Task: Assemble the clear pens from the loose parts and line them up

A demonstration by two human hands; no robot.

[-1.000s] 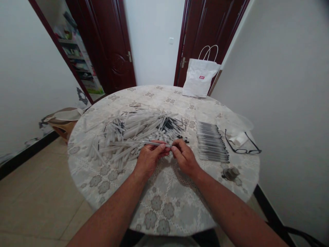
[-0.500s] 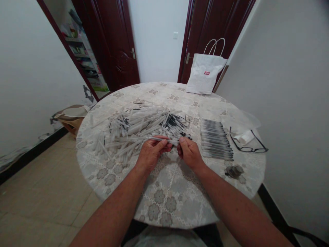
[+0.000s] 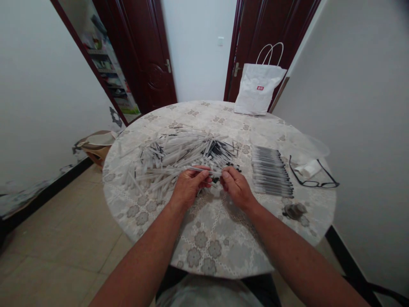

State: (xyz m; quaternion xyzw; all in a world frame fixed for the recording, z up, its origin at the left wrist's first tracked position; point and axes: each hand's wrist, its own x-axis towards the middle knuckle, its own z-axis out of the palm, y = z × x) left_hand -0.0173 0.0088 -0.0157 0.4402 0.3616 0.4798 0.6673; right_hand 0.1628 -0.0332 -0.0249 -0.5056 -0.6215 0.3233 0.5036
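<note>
Between thumb and fingers, my left hand (image 3: pixel 188 186) holds a thin translucent pen barrel (image 3: pixel 197 169), lying roughly level above the table. My right hand (image 3: pixel 237 186) is closed in a pinch just right of the barrel's end; what its fingertips grip is too small to make out. Behind both hands spreads a heap of loose clear pen barrels (image 3: pixel 179 154). Dark pen parts (image 3: pixel 214 148) lie on the heap's right side, and small black pieces (image 3: pixel 234 166) are just beyond my right hand. To the right, a row of pens (image 3: pixel 271 172) with dark ends lies side by side.
The round table has a flowered cloth (image 3: pixel 207 251). On its right are black-framed glasses (image 3: pixel 313 184), a white roll (image 3: pixel 309 169), clear plastic (image 3: pixel 308 145) and a dark grey lump (image 3: pixel 295 210). A white paper bag (image 3: pixel 259 91) stands at the back; a stool (image 3: pixel 96 147) is left.
The whole view has shifted slightly to the right with the head. My hands stay close together, with a slightly wider gap between them; the left still holds the barrel.
</note>
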